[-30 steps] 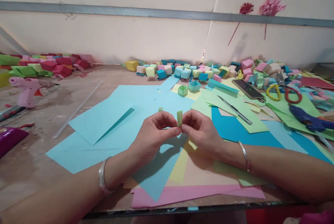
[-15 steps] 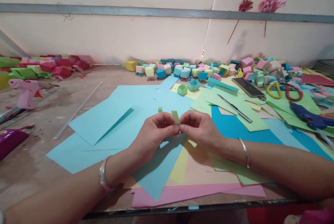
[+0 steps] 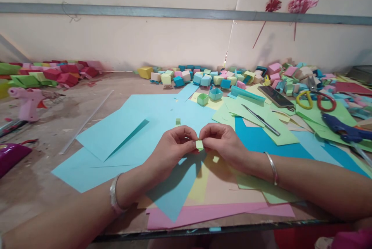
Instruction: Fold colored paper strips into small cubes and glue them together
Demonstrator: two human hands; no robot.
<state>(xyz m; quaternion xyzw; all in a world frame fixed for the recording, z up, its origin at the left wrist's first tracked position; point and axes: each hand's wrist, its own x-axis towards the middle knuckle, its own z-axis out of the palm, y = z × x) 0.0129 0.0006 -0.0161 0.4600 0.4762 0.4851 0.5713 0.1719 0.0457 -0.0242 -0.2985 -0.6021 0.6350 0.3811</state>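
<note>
A small folded piece of light green paper (image 3: 199, 145) is pinched between both hands above the papers. My left hand (image 3: 174, 146) grips its left side with thumb and fingertips. On the opposite side, my right hand (image 3: 225, 140) holds it the same way. Just beyond the left fingers, a tiny green paper square (image 3: 178, 121) lies on the light blue sheet (image 3: 157, 109). Farther back stand a small green paper box (image 3: 202, 99) and a blue paper box (image 3: 216, 94), both with open tops.
Many coloured paper boxes (image 3: 186, 76) line the wall. To the right are a craft knife (image 3: 260, 119), a phone (image 3: 276, 97), scissors with yellow and red handles (image 3: 326, 102) and a blue glue gun (image 3: 343, 127). A pink glue gun (image 3: 29, 102) and clear glue stick (image 3: 87, 122) lie left.
The green paper stood up as a short strip above the fingertips; now it is folded down, showing a small square face between the hands. Both hands stay in nearly the same place.
</note>
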